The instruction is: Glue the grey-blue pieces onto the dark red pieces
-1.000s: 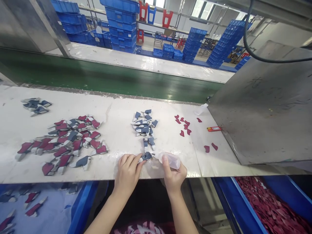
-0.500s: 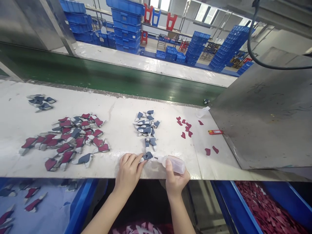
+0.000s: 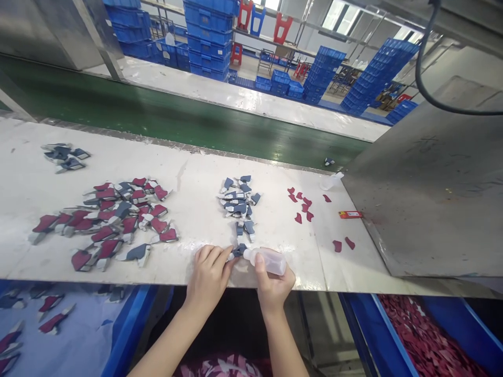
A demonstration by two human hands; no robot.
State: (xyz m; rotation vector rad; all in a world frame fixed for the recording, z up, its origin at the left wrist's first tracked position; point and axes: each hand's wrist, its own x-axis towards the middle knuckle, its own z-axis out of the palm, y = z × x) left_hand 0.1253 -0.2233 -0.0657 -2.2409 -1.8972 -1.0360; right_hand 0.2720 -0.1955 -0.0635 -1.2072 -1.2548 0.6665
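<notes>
Near the table's front edge, my left hand (image 3: 210,272) is closed, its thumb and fingertips pinching a small dark blue and white piece (image 3: 239,251). My right hand (image 3: 275,283) is wrapped round a translucent squeeze bottle (image 3: 271,261), thumb on top. The bottle lies tilted with its nozzle pointing left, and the tip meets the dark blue piece; the exact contact point is too small to see. Just beyond my hands lies a cluster of similar blue and white pieces (image 3: 238,208). To the right are several loose maroon flat pieces (image 3: 304,208).
A heap of maroon-topped pieces (image 3: 106,217) covers the left of the white table (image 3: 200,204). A red and yellow packet (image 3: 349,214) and a clear nozzle-shaped item (image 3: 332,180) lie by the metal panel (image 3: 436,199). Behind runs a green belt (image 3: 188,123). Blue bins (image 3: 131,324) stand below.
My right hand has moved left with the bottle, so its nozzle now reaches the blue piece. My left hand stays in place on that piece. The camera view has shifted slightly.
</notes>
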